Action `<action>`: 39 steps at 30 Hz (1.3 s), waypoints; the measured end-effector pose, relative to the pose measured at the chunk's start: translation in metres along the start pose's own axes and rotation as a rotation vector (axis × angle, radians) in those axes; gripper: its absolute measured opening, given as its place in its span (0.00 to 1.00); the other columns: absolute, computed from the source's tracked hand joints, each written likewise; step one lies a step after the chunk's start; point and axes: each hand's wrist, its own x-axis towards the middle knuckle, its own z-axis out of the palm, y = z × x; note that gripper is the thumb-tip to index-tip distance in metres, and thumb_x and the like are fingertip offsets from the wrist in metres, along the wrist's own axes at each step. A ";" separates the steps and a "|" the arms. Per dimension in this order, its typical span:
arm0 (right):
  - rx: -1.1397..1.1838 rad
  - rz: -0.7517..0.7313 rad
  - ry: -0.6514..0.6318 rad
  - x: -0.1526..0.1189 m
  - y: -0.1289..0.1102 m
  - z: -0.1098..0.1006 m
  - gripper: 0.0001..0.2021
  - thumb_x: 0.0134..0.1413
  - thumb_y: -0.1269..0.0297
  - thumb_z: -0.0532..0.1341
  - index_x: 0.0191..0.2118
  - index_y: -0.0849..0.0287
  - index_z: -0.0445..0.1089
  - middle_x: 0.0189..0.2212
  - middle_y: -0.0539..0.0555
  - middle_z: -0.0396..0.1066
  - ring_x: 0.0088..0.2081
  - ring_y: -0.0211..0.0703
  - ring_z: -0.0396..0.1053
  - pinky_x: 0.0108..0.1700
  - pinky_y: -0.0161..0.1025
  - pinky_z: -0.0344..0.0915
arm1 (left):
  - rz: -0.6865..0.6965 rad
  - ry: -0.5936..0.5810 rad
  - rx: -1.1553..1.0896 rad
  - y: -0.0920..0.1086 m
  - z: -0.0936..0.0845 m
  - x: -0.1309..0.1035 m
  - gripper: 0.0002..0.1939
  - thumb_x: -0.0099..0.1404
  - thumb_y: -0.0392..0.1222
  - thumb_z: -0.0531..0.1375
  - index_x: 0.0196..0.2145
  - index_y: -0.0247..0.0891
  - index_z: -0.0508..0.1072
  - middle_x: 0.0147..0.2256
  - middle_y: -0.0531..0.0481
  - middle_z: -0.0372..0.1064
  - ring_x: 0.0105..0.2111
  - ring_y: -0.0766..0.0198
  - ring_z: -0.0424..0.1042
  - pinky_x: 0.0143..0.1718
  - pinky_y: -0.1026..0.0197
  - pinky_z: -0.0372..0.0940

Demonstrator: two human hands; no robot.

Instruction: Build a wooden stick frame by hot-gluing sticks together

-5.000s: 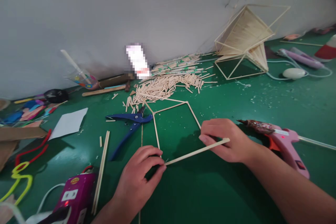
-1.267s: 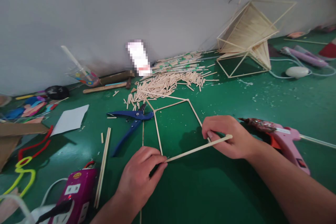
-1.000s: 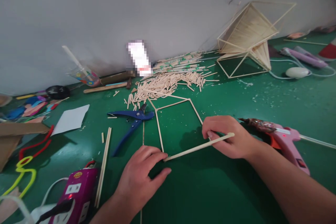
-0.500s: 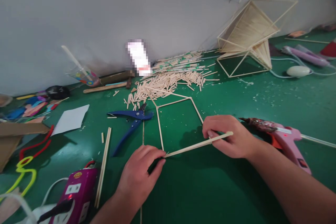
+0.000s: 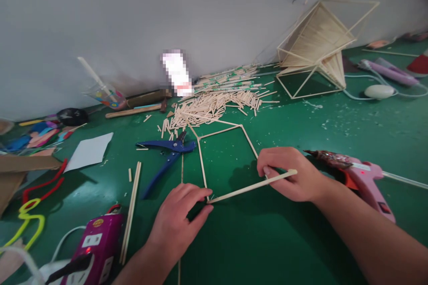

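Observation:
A frame of thin wooden sticks point(image 5: 203, 164) is in front of me, its far end near a heap of short sticks. At its near left corner my left hand point(image 5: 177, 225) has thumb and forefinger on either side of the joint, closed loosely round it. My right hand point(image 5: 292, 173) has its fingers curled round the near right corner. The near stick point(image 5: 239, 192) slants up to the right and its end sticks out past the right-hand fingers. Those fingers partly hide the right corner.
Blue cutters point(image 5: 174, 147) lie left of the frame, near two long sticks point(image 5: 131, 211) and a purple power strip point(image 5: 96, 247). A pink glue gun point(image 5: 364, 173) rests at right. Behind are short sticks point(image 5: 207, 107) and a larger stick model point(image 5: 316, 49).
The thumb and forefinger of my left hand have parted slightly at the corner. The frame has shifted a little to the left. My right hand has barely moved.

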 end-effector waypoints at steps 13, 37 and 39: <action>0.010 -0.023 0.012 0.001 -0.004 -0.002 0.04 0.51 0.69 0.57 0.27 0.58 0.64 0.22 0.49 0.63 0.24 0.36 0.59 0.27 0.36 0.56 | 0.006 0.033 -0.004 0.001 -0.002 -0.001 0.08 0.60 0.37 0.62 0.39 0.41 0.75 0.33 0.50 0.73 0.34 0.63 0.73 0.36 0.62 0.70; 0.144 0.057 0.071 -0.001 -0.013 -0.003 0.05 0.50 0.72 0.56 0.32 0.60 0.68 0.26 0.52 0.69 0.24 0.37 0.62 0.27 0.37 0.58 | -0.051 0.109 -0.009 -0.002 -0.001 0.001 0.13 0.66 0.37 0.58 0.48 0.43 0.70 0.45 0.50 0.72 0.46 0.61 0.70 0.49 0.59 0.64; 0.141 0.127 0.045 -0.001 -0.015 -0.007 0.06 0.49 0.72 0.56 0.33 0.59 0.70 0.26 0.52 0.70 0.23 0.36 0.61 0.26 0.35 0.58 | -0.071 0.083 -0.016 -0.006 0.001 0.002 0.09 0.66 0.38 0.58 0.44 0.44 0.72 0.43 0.51 0.72 0.45 0.62 0.70 0.48 0.59 0.65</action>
